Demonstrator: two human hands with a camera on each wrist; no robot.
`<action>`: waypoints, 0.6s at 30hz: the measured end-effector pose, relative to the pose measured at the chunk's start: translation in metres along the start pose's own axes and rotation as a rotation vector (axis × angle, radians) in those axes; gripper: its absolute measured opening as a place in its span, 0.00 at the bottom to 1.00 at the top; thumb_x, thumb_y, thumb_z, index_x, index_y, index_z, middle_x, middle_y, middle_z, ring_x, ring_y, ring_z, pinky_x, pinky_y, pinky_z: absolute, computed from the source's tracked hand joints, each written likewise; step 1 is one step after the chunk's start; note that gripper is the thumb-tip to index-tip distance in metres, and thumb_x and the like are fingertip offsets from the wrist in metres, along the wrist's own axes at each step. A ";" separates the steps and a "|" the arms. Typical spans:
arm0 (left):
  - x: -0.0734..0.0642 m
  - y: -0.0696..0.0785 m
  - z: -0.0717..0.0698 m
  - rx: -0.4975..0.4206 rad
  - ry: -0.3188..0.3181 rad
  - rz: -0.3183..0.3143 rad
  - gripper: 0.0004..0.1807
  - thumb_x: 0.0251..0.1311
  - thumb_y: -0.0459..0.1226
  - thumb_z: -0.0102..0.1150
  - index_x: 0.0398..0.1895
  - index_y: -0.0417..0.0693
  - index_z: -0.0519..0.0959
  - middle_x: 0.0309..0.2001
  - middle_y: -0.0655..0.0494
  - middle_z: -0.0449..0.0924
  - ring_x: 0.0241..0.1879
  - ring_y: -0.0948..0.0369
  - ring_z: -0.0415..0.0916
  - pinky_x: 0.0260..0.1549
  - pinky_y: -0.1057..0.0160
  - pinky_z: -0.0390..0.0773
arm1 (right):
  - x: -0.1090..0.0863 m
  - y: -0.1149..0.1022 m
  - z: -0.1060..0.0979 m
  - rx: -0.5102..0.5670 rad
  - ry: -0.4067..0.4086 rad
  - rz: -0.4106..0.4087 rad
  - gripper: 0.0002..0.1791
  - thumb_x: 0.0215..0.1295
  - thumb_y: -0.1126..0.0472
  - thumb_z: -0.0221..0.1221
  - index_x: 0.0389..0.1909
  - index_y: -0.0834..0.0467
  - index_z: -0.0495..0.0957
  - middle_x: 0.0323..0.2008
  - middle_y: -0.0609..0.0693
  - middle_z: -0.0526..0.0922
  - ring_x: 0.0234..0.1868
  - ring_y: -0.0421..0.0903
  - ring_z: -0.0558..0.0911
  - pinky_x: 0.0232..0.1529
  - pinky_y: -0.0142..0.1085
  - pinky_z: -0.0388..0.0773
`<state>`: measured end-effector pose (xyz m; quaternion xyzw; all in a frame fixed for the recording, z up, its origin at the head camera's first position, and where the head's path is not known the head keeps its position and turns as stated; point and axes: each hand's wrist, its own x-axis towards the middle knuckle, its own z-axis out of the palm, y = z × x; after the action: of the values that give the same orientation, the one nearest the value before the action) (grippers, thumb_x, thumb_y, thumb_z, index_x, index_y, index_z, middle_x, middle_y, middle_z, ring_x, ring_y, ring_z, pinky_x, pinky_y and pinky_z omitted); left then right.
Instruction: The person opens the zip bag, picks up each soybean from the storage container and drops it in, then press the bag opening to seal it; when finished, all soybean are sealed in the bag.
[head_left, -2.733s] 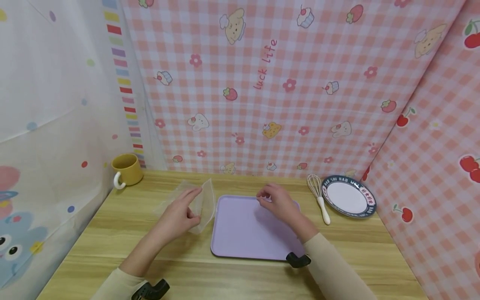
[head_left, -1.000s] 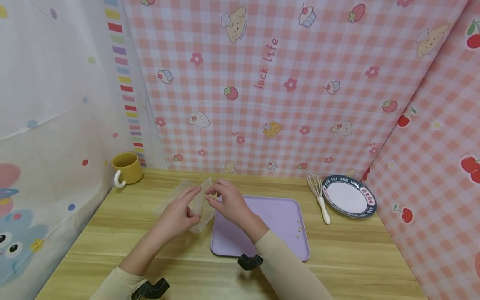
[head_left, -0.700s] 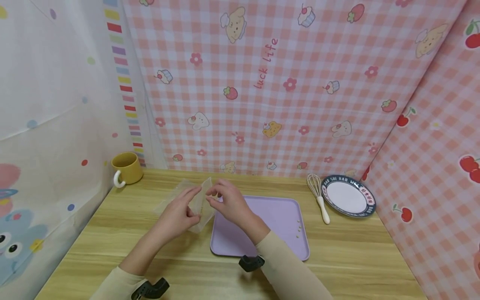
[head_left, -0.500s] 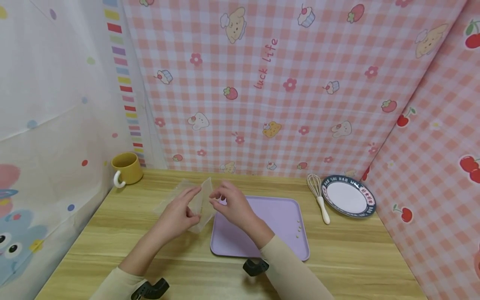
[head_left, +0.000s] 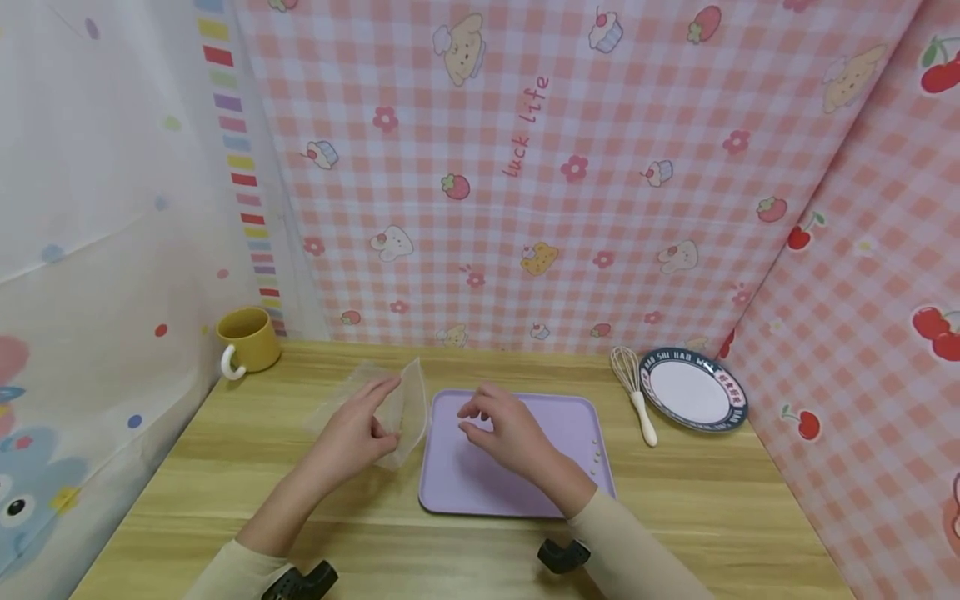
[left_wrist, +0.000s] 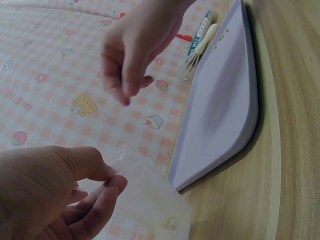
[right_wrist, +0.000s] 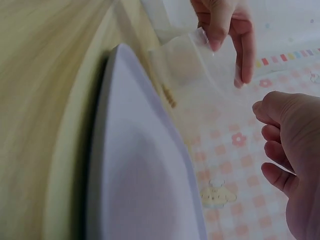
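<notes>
Clear plastic makes the bag (head_left: 412, 417) that the left hand (head_left: 356, 433) pinches. Under the right hand (head_left: 506, 429) is the purple tray (head_left: 461, 487), tiny bits (head_left: 596, 457) to that hand's right. Its fingers bend; I can't tell if they pinch anything.

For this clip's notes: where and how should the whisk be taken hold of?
Probably by its white handle, with the right hand coming from the person's near side: the slim handle points that way, while the wire head lies farther off, close beside the plate.
</notes>
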<state>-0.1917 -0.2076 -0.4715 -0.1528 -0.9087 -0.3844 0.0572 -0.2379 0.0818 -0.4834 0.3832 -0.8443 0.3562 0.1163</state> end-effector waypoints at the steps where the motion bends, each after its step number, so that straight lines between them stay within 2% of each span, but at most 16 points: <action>1: 0.000 0.000 0.000 0.000 0.000 0.000 0.48 0.58 0.24 0.75 0.83 0.37 0.67 0.79 0.40 0.69 0.29 0.69 0.82 0.30 0.66 0.84 | -0.004 0.002 -0.002 -0.006 -0.004 0.006 0.06 0.68 0.66 0.75 0.43 0.58 0.89 0.41 0.48 0.83 0.43 0.51 0.84 0.44 0.38 0.83; 10: -0.001 -0.003 0.000 0.005 0.002 -0.006 0.48 0.58 0.24 0.75 0.84 0.38 0.67 0.80 0.41 0.67 0.29 0.69 0.81 0.30 0.66 0.84 | -0.048 0.031 -0.025 -0.055 0.026 0.049 0.08 0.64 0.69 0.77 0.41 0.58 0.90 0.38 0.45 0.82 0.39 0.47 0.82 0.41 0.37 0.82; 18: -0.001 -0.004 0.000 0.012 0.006 -0.005 0.47 0.58 0.25 0.76 0.83 0.37 0.67 0.80 0.41 0.68 0.29 0.69 0.81 0.30 0.66 0.83 | -0.084 0.060 -0.047 -0.082 0.061 0.040 0.11 0.58 0.73 0.78 0.40 0.61 0.89 0.36 0.48 0.82 0.36 0.48 0.81 0.38 0.40 0.83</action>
<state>-0.1921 -0.2106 -0.4747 -0.1492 -0.9112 -0.3793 0.0601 -0.2287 0.1889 -0.5193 0.3503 -0.8616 0.3351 0.1506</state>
